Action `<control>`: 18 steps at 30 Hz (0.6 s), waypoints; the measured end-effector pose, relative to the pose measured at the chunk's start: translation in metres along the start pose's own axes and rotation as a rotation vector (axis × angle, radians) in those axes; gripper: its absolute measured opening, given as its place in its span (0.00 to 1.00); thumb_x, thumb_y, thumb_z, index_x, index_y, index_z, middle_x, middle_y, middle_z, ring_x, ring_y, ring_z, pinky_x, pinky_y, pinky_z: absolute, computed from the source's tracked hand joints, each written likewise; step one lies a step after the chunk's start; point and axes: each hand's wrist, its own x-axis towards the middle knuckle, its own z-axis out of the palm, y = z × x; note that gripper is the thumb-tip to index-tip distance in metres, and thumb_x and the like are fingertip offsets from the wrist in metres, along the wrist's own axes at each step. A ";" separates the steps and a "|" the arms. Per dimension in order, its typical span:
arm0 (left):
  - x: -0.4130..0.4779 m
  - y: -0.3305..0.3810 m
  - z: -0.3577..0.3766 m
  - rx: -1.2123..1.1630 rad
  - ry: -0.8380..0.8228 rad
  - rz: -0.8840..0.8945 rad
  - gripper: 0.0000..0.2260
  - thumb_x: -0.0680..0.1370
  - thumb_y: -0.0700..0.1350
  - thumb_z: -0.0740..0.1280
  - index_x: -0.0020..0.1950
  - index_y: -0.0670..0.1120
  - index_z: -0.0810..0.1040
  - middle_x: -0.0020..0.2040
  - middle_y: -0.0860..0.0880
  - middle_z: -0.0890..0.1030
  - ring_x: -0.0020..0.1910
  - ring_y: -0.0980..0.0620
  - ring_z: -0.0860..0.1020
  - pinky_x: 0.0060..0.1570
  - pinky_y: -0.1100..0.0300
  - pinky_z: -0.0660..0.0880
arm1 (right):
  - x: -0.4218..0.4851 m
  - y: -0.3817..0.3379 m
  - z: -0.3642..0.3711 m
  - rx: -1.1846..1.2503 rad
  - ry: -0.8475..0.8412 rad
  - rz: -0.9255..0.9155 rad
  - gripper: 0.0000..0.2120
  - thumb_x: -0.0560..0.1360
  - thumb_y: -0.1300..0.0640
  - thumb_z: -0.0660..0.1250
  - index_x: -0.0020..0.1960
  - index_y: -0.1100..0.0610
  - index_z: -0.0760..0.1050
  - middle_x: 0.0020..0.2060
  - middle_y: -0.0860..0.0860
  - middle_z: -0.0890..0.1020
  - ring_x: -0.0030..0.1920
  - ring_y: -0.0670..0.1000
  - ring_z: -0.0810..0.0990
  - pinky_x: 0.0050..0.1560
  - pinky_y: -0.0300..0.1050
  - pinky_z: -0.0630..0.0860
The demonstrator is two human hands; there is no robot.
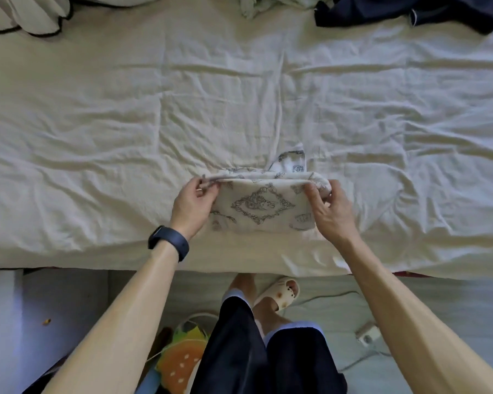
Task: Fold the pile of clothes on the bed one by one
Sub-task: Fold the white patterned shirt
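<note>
my left hand (195,201) and right hand (329,207) pinch the far corners of the printed garment (261,207), its long axis left-right between them.

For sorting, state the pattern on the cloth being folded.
Cream cloth with grey ornamental line prints; head view.

A: Of what is the sheet (97,123) made?
B: Matt cream cloth is seen, creased all over. The folded garment (256,206) is made of soft, matt pale cloth, printed with grey line-work.
A: And what is seen of the wristband (177,244)?
B: A smooth dark plastic or rubber is shown, with a faint sheen. The slipper (278,295) is moulded in smooth, matt cream plastic. The dark garment (396,9) is made of matt navy cloth.
</note>
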 end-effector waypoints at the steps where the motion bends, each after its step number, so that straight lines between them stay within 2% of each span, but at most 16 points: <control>1: 0.014 0.002 0.007 -0.081 0.009 -0.055 0.08 0.82 0.53 0.64 0.49 0.49 0.76 0.44 0.52 0.78 0.45 0.51 0.76 0.42 0.61 0.71 | 0.012 -0.004 0.008 0.022 0.009 0.041 0.19 0.77 0.31 0.62 0.51 0.47 0.72 0.43 0.46 0.79 0.44 0.43 0.79 0.43 0.44 0.76; 4: 0.047 0.001 0.027 -0.037 0.123 -0.141 0.10 0.84 0.53 0.59 0.50 0.47 0.72 0.40 0.54 0.75 0.43 0.47 0.74 0.39 0.55 0.66 | 0.044 -0.013 0.029 0.067 0.099 0.092 0.18 0.75 0.26 0.60 0.46 0.41 0.69 0.40 0.43 0.79 0.40 0.35 0.78 0.32 0.29 0.68; 5: 0.054 0.000 0.033 0.011 0.159 -0.150 0.10 0.85 0.52 0.57 0.52 0.46 0.71 0.39 0.54 0.75 0.42 0.46 0.73 0.39 0.55 0.64 | 0.053 -0.014 0.036 0.074 0.143 0.101 0.18 0.75 0.26 0.60 0.43 0.39 0.68 0.39 0.43 0.79 0.38 0.32 0.77 0.31 0.28 0.67; 7: 0.066 -0.001 0.043 0.045 0.220 -0.110 0.10 0.85 0.50 0.56 0.54 0.45 0.69 0.37 0.55 0.73 0.36 0.50 0.73 0.37 0.56 0.63 | 0.070 -0.016 0.048 0.071 0.232 0.127 0.19 0.75 0.25 0.58 0.40 0.39 0.67 0.36 0.44 0.77 0.36 0.33 0.76 0.30 0.29 0.67; 8: 0.071 -0.002 0.046 0.028 0.240 -0.078 0.08 0.86 0.49 0.55 0.54 0.45 0.68 0.36 0.56 0.73 0.33 0.57 0.73 0.34 0.59 0.63 | 0.077 -0.016 0.053 0.058 0.261 0.147 0.20 0.75 0.25 0.57 0.39 0.41 0.66 0.34 0.44 0.76 0.34 0.36 0.76 0.30 0.31 0.66; 10: 0.080 -0.002 0.050 -0.021 0.256 -0.038 0.07 0.86 0.47 0.56 0.51 0.45 0.67 0.36 0.54 0.73 0.32 0.63 0.74 0.30 0.65 0.63 | 0.088 -0.013 0.060 0.024 0.282 0.187 0.23 0.76 0.25 0.56 0.39 0.44 0.64 0.33 0.45 0.75 0.33 0.40 0.74 0.32 0.37 0.64; 13: 0.095 -0.009 0.052 0.072 0.252 -0.042 0.08 0.85 0.48 0.57 0.51 0.46 0.67 0.38 0.50 0.75 0.36 0.48 0.71 0.34 0.54 0.59 | 0.099 -0.006 0.067 -0.016 0.295 0.222 0.25 0.76 0.25 0.55 0.43 0.47 0.66 0.34 0.47 0.76 0.36 0.42 0.74 0.33 0.39 0.64; 16: 0.099 -0.015 0.054 0.078 0.250 -0.016 0.08 0.85 0.48 0.58 0.51 0.45 0.67 0.37 0.53 0.73 0.37 0.44 0.72 0.34 0.54 0.56 | 0.103 -0.004 0.070 -0.044 0.307 0.227 0.27 0.75 0.23 0.54 0.45 0.48 0.69 0.35 0.46 0.78 0.38 0.41 0.75 0.34 0.40 0.65; 18: 0.095 -0.013 0.057 0.042 0.251 -0.022 0.10 0.85 0.48 0.58 0.55 0.41 0.69 0.40 0.51 0.75 0.40 0.41 0.76 0.35 0.52 0.62 | 0.105 -0.007 0.068 -0.062 0.303 0.234 0.28 0.74 0.23 0.55 0.47 0.47 0.71 0.37 0.45 0.78 0.40 0.42 0.76 0.35 0.40 0.65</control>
